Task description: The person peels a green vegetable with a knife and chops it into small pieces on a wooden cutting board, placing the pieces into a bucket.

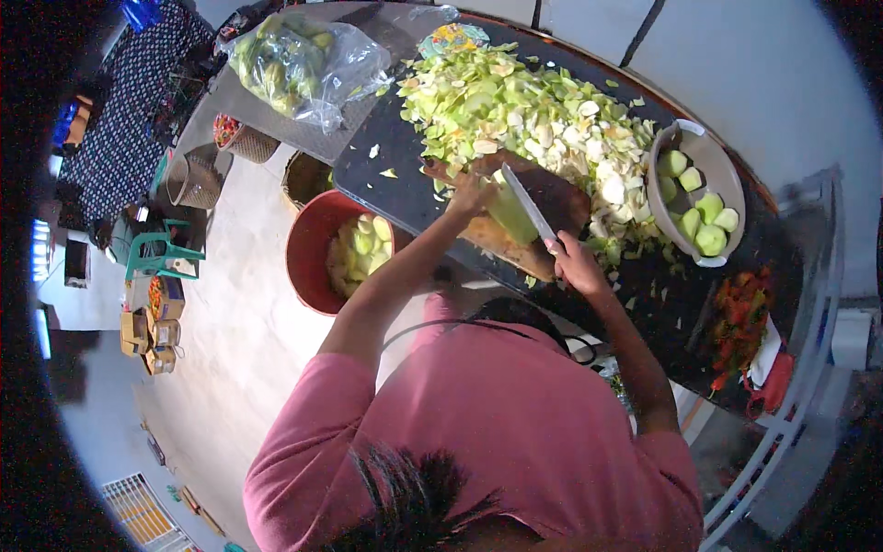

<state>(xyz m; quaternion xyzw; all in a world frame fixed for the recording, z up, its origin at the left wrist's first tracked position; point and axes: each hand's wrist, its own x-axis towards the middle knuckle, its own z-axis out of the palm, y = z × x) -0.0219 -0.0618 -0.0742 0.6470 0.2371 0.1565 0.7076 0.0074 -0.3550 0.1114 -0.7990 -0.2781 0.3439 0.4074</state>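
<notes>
A peeled pale green vegetable (514, 215), perhaps chayote or papaya, lies on a wooden cutting board (500, 245). My left hand (470, 194) grips its far left end. In my right hand (578, 263) is the handle of a kitchen knife (528, 201); its long blade runs along the vegetable's right side, and whether it touches cannot be told. Just beyond the board spreads a large heap of green peelings (476, 96), with whitish cut pieces (607, 155) on its right part. All of this rests on a dark tabletop (386, 152).
Right of the heap stands a grey basin (732, 181) holding several peeled pieces. A red bucket (303, 255) with pale pieces is on the floor at left. A clear plastic bag (359, 58) of green vegetables lies far left. Red chillies (741, 321) sit at right. Another person (127, 131) is at upper left.
</notes>
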